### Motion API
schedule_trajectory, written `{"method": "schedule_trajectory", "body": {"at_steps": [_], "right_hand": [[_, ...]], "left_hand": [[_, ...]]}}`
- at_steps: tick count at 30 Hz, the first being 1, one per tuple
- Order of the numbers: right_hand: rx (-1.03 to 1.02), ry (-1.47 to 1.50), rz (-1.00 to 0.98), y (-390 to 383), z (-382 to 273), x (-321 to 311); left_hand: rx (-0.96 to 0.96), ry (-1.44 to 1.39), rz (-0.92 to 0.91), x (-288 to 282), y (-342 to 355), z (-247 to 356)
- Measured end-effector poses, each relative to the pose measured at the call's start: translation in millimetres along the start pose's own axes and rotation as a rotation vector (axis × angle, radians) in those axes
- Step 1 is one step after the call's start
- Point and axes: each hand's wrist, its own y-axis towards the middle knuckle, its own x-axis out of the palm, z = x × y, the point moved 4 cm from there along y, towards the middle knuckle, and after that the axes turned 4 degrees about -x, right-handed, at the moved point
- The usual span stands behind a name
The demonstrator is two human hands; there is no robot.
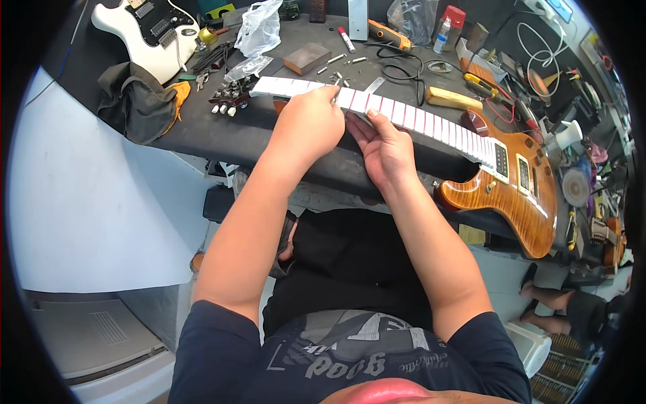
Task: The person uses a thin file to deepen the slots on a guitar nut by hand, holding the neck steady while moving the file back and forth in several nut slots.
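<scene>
An orange-brown electric guitar lies across the bench, its body to the right and its headstock to the left. White strips with thin reddish lines between them cover its fretboard. My left hand is closed over the fretboard towards the headstock end. A small metallic bit shows at its fingertips, but I cannot make out what it is. Palm up, my right hand grips the neck from the near side, thumb at its edge and fingers reaching underneath.
A white electric guitar body and a dark cloth lie at the far left. Behind the neck are a brown block, small metal pieces, a yellow-handled tool and a black cable. Another person's legs show at the right.
</scene>
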Motion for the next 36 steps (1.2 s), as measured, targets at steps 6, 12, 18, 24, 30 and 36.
{"method": "schedule_trajectory", "body": {"at_steps": [6, 12, 18, 24, 30, 36], "right_hand": [[-0.016, -0.035, 0.047, 1.4, -8.8, -20.0], [-0.021, -0.012, 0.026, 3.4, -6.8, -14.3], [0.010, -0.006, 0.031, 3.1, -7.8, -13.5], [0.014, -0.020, 0.012, 1.7, -3.0, -4.8], [-0.014, -0.027, 0.043, -0.4, -11.3, -13.8], [-0.007, -0.020, 0.019, 0.0, -6.3, -12.2]], "left_hand": [[0.000, -0.152, -0.024, -8.5, -110.8, -10.3], [0.025, -0.077, 0.009, -1.6, -49.2, 4.1], [0.005, -0.076, -0.011, 2.6, -33.2, 3.6], [-0.014, -0.133, -0.084, -36.1, -170.8, -14.7], [0.079, -0.141, -0.004, -31.8, -159.3, -4.4], [0.017, -0.268, -0.047, -25.0, -138.3, 1.3]]}}
